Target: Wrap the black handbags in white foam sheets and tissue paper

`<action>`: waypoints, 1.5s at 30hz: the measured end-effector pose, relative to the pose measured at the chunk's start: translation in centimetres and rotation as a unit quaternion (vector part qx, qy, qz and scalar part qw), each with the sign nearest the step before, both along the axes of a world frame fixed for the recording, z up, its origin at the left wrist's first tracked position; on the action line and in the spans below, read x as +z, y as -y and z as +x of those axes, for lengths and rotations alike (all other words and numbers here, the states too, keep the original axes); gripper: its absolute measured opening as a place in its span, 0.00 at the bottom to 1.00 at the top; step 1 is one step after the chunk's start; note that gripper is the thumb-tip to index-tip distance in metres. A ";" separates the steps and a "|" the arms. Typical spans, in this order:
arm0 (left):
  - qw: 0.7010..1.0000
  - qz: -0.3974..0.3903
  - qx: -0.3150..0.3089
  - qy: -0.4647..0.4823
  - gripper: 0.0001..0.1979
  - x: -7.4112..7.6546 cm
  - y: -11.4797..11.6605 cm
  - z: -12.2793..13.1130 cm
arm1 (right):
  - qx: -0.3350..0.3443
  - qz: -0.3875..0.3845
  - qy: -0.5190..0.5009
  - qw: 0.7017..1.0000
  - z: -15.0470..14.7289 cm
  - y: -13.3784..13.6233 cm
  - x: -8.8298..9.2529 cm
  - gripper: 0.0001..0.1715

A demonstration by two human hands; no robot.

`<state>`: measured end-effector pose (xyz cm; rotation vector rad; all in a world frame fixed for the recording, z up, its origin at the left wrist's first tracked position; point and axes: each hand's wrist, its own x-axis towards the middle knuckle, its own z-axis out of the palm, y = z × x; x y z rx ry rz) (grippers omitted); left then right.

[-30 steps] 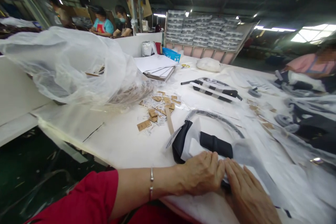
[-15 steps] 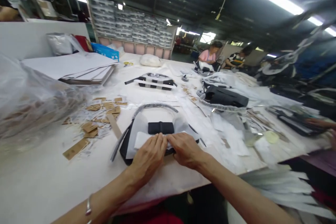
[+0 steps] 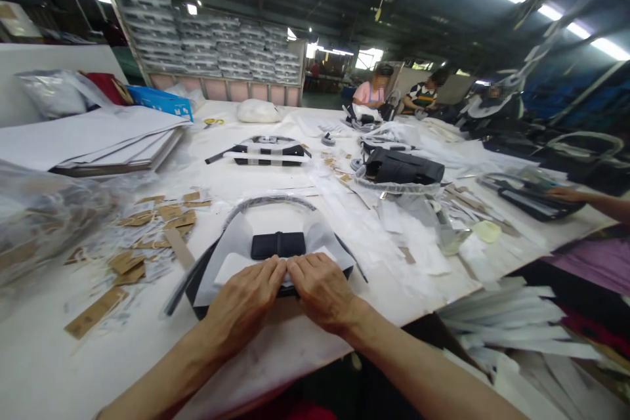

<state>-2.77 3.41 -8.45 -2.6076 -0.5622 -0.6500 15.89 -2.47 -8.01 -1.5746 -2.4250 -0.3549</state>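
A black handbag [image 3: 201, 279] lies in front of me, its curved wrapped handle [image 3: 268, 202] pointing away. Translucent white paper [image 3: 221, 246] covers much of its front, around a dark strap tab [image 3: 278, 245]. My left hand [image 3: 246, 292] is bent over a folded white sheet [image 3: 230, 267] at the near side of the bag, fingers pressed together. Beside it, thumbs almost meeting, my right hand [image 3: 319, 285] is closed over the same sheet. The fingertips are partly hidden.
Brown tags [image 3: 125, 266] lie scattered at left, near clear plastic [image 3: 34, 230] and stacked white boards [image 3: 98, 134]. Another wrapped bag [image 3: 268, 152] lies further back, a black bag [image 3: 403, 165] to the right. A co-worker's hand [image 3: 566, 194] touches a bag at far right.
The view has turned right, so everything sits further left. Both hands stay at the sheet on the bag's near side, with the fingers slightly shifted.
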 end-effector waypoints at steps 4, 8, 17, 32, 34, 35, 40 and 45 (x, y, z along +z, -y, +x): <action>0.998 0.042 0.048 -0.008 0.23 -1.3 1.1 0.5 | 0.025 -0.016 -0.023 0.999 0.7 -0.3 -0.4 0.07; 0.994 0.048 0.094 -0.019 0.22 -1.9 1.8 1.6 | 0.046 -0.080 -0.019 0.996 1.6 -1.2 0.6 0.08; 0.998 0.041 0.049 -0.007 0.22 -1.5 0.6 1.1 | 0.085 -0.132 -0.060 0.986 2.7 -1.6 3.0 0.15; 0.998 0.043 0.039 -0.006 0.20 -1.4 0.7 0.9 | -0.390 -0.060 -0.347 0.851 20.9 -4.7 -1.0 0.19; 0.998 0.041 0.041 -0.003 0.19 -1.3 0.7 0.9 | -0.418 -0.055 -0.322 0.848 21.7 -5.5 -2.9 0.20; 0.998 0.041 0.042 -0.002 0.19 -1.3 0.7 0.9 | -0.428 -0.048 -0.309 0.848 21.8 -5.8 -3.7 0.19; 0.998 0.044 0.046 0.005 0.19 -1.2 0.9 1.1 | -0.425 0.001 -0.257 0.868 21.2 -6.1 -5.7 0.12; 0.998 0.043 0.046 0.008 0.20 -1.1 1.0 1.2 | -0.388 0.037 -0.220 0.894 20.8 -5.5 -5.7 0.14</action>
